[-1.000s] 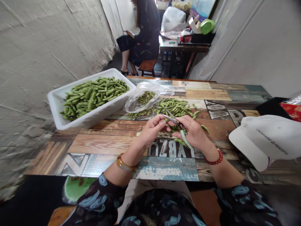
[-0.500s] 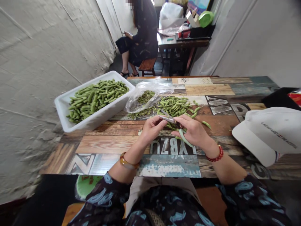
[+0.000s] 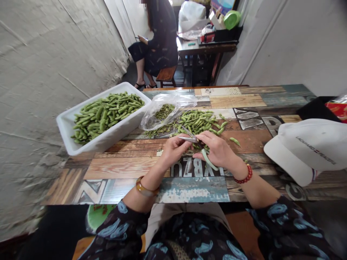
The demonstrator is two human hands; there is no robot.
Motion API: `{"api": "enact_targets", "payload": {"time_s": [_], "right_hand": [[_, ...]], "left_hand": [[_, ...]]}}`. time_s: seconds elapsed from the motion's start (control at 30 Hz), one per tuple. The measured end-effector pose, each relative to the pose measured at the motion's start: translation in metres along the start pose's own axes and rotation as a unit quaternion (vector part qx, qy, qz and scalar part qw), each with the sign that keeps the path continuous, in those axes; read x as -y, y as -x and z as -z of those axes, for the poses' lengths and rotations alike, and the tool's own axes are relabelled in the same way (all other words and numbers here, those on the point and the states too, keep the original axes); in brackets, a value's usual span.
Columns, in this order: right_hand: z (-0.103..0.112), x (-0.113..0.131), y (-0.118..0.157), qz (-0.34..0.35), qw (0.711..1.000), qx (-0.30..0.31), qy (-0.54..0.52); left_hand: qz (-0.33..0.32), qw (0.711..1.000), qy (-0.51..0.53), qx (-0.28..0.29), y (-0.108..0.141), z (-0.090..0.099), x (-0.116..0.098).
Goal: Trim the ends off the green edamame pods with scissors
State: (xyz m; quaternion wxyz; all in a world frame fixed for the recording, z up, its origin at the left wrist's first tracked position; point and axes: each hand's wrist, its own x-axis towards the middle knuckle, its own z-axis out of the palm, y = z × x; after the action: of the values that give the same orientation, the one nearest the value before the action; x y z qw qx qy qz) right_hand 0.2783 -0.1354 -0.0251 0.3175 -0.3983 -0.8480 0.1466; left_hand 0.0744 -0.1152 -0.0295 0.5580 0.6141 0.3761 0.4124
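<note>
My right hand (image 3: pixel 217 148) is closed around scissors with pale green handles (image 3: pixel 208 161). Their blades are parted and point left, across the fingertips of my left hand (image 3: pixel 175 148). Thumb and fingers of that hand are pinched together; what lies between them is too hidden to make out. Just beyond both hands spreads a loose pile of green edamame pods (image 3: pixel 199 121), with one stray pod (image 3: pixel 235 141) to the right. A clear plastic bag (image 3: pixel 148 117) with small green trimmings (image 3: pixel 165 111) lies left of the pile, and more scraps are scattered in front of it.
A white plastic tub (image 3: pixel 116 131) heaped with pods stands on the table's left, near the wall. On the right lies a white cap (image 3: pixel 306 148) beside a black object (image 3: pixel 316 110). Further back, a person (image 3: pixel 162 39) sits on a wooden stool (image 3: pixel 166 74) near another table (image 3: pixel 206 48).
The whole view has shifted slightly, so most things appear a little further left. My hands stay close together, with the scissors blades still parted at the left fingertips.
</note>
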Motion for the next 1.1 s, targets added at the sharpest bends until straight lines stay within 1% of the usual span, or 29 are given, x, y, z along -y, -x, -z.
{"api": "enact_targets", "payload": {"time_s": [0.17, 0.37, 0.47, 0.53, 0.6, 0.7, 0.77, 0.9, 1.1], "right_hand": [[0.000, 0.000, -0.001, 0.010, 1.000, 0.004, 0.012], [0.000, -0.003, 0.001, 0.009, 0.999, 0.010, 0.035], [0.001, -0.005, 0.002, 0.004, 0.999, 0.015, 0.044], [0.002, -0.006, 0.001, -0.012, 0.999, 0.002, 0.045], [0.004, -0.008, 0.001, -0.034, 0.998, -0.028, 0.036], [0.005, -0.010, 0.000, -0.047, 0.997, -0.064, 0.017], [0.004, -0.010, 0.000, -0.038, 0.997, -0.065, 0.016], [0.002, -0.009, 0.001, -0.013, 0.999, -0.038, 0.032], [0.001, -0.005, 0.001, -0.012, 0.999, -0.008, 0.038]], "left_hand": [[0.021, 1.000, -0.003, -0.002, 0.000, 0.002, 0.001], [0.032, 0.999, -0.037, -0.013, -0.001, 0.004, -0.003], [0.028, 0.999, -0.030, -0.032, -0.002, 0.005, -0.004], [0.034, 0.997, 0.012, -0.065, -0.004, 0.006, -0.004], [0.059, 0.990, 0.094, -0.088, -0.004, 0.007, -0.005], [0.096, 0.967, 0.219, -0.083, -0.005, 0.010, -0.007], [0.105, 0.955, 0.268, -0.078, -0.005, 0.011, -0.009], [0.107, 0.943, 0.305, -0.080, -0.005, 0.011, -0.008], [0.107, 0.942, 0.312, -0.056, -0.004, 0.006, -0.007]]}}
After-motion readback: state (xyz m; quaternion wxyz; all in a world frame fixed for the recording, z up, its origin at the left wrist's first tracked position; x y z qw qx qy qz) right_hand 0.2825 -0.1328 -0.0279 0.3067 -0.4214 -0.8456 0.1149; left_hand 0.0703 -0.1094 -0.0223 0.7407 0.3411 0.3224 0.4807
